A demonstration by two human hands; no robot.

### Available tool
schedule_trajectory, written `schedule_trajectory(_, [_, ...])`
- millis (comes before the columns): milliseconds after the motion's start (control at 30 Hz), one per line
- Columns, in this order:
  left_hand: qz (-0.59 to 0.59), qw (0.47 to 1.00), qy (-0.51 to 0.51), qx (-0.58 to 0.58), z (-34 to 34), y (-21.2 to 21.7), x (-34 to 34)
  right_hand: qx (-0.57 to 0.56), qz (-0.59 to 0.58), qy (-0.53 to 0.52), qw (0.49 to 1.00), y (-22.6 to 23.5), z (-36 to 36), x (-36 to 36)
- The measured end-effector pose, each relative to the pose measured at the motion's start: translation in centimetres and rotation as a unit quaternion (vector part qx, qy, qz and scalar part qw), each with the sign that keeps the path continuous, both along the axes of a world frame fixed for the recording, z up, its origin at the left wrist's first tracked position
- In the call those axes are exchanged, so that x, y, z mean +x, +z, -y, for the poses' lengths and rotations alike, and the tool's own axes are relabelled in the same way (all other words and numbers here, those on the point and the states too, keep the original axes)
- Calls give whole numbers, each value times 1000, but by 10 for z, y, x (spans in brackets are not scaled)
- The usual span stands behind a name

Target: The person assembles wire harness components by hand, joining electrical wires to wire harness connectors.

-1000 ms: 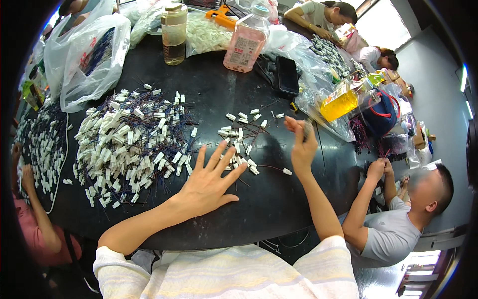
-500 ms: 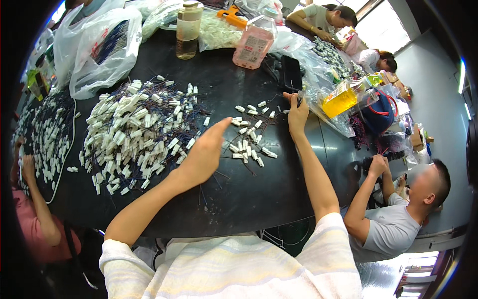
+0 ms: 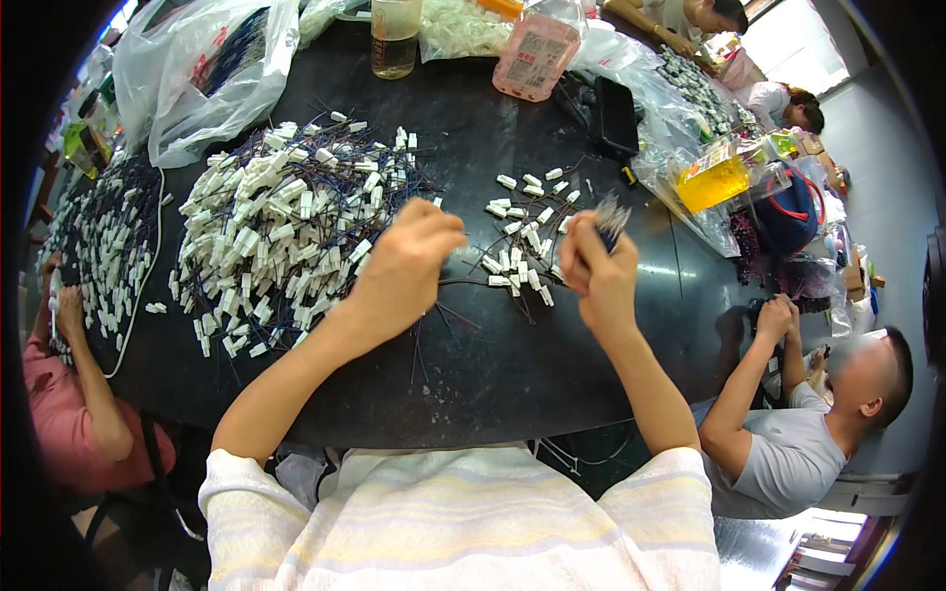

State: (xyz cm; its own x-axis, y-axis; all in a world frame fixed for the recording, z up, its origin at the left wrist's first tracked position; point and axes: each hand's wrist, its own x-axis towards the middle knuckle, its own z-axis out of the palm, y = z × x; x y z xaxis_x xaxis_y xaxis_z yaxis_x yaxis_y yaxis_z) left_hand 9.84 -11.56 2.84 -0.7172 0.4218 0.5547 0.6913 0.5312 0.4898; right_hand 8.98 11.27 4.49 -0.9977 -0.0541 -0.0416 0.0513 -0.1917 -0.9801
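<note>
A bundle of thin dark wires (image 3: 611,234) sits in the right hand (image 3: 605,286), its fingers closed around it and the pale, splayed ends poking up past the thumb on the far side. Just left of that hand lies a small, loose group of white connectors (image 3: 533,236) with dark wire leads, spread on the black table (image 3: 493,379) between the two hands. The left hand (image 3: 399,266) is left of this group, its fingers drawn together and pointing right; the fingertips are blurred, so I cannot tell whether they pinch a connector.

Beyond the left hand, farther left, rises a large heap of wired white connectors (image 3: 266,231). A white cord (image 3: 150,271) runs along its left side, with another spread of connectors (image 3: 103,251) past it, beside a person in a pink top (image 3: 108,424).

On the far side stand a pink bottle (image 3: 537,57) and, right of it, a black phone (image 3: 615,116). A bottle of yellow liquid (image 3: 711,183) leans farther right, near a dark blue bag (image 3: 785,215). At the near right sits a co-worker in a grey shirt (image 3: 788,458), both hands raised together.
</note>
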Motion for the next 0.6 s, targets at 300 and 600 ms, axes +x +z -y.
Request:
schedule_trajectory(300, [89,995,1,-40,0,5,8,-10,47,128,991,-34,11,25])
schedule_trajectory(600, [21,992,-50,-115,-53,-27,3,-56,82,81,992,-35,4,28])
